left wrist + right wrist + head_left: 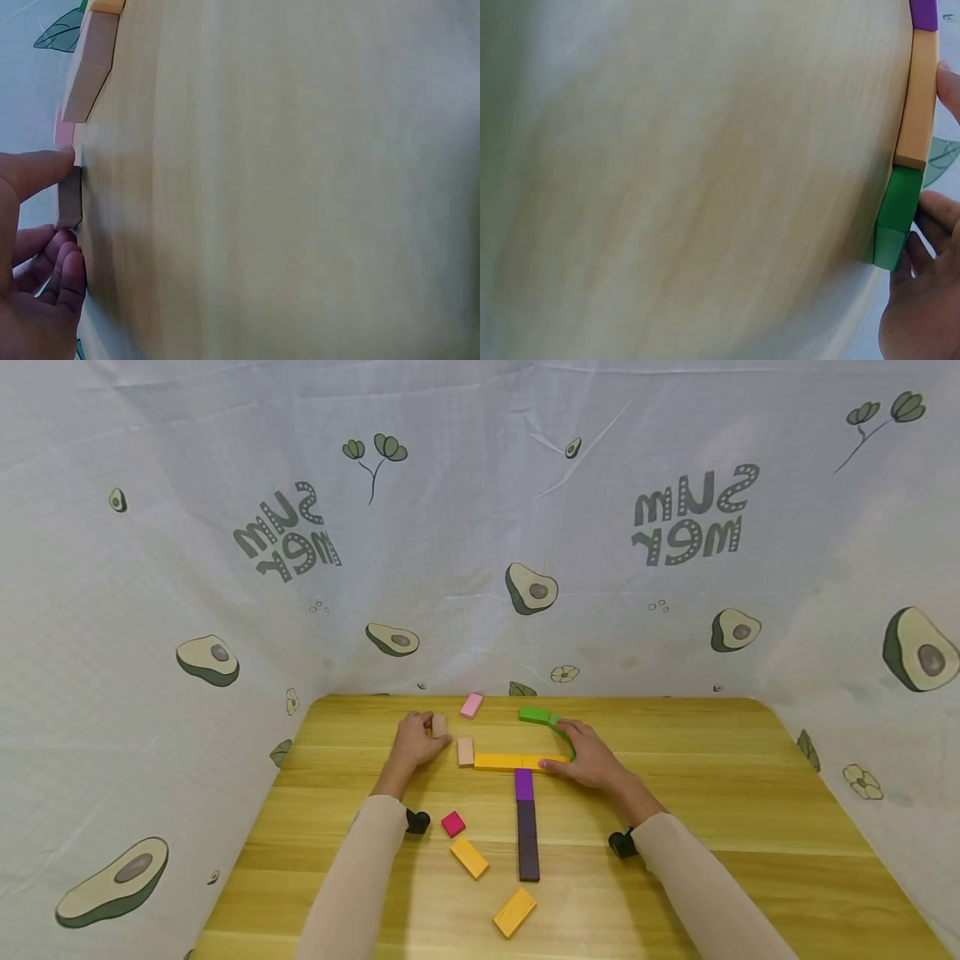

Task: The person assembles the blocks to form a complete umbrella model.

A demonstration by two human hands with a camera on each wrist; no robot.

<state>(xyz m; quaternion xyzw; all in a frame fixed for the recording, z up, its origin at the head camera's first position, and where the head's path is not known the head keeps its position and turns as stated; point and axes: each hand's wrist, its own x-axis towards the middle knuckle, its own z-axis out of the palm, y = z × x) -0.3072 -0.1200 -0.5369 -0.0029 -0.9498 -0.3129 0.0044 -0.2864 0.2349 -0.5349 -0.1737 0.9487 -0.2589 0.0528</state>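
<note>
1. The left hand (417,742) pinches 1 held tan block (439,726) between thumb and fingers. The gap is only as wide as the block.
2. The held tan block is small, plain and pale brown, with flat sides and straight edges. It is at the back of the table (787,827).
3. A second tan block (465,752) lies near that grip, a bit to the right and closer to the person. It touches a row of 2 yellow blocks (497,762).
4. The right hand (592,758) is spread wide, with its thumb at the yellow row and its fingers by the green pieces. I cannot tell how hard it presses.
5. Past its fingertips, to the left, is a bright green block (534,715).
6. Left of its thumb, a purple block (524,785) and 2 dark blocks (527,841) run toward the person.
7. The right wrist view shows a deep green block (898,196) meeting a yellow end; the head view mostly hides this behind the hand.
8. Only the head view shows the red block (453,824) and 2 loose yellow blocks (469,858), nearer the person than both hands.
9. A pink block (471,706) lies behind and right of the left grip.
</note>
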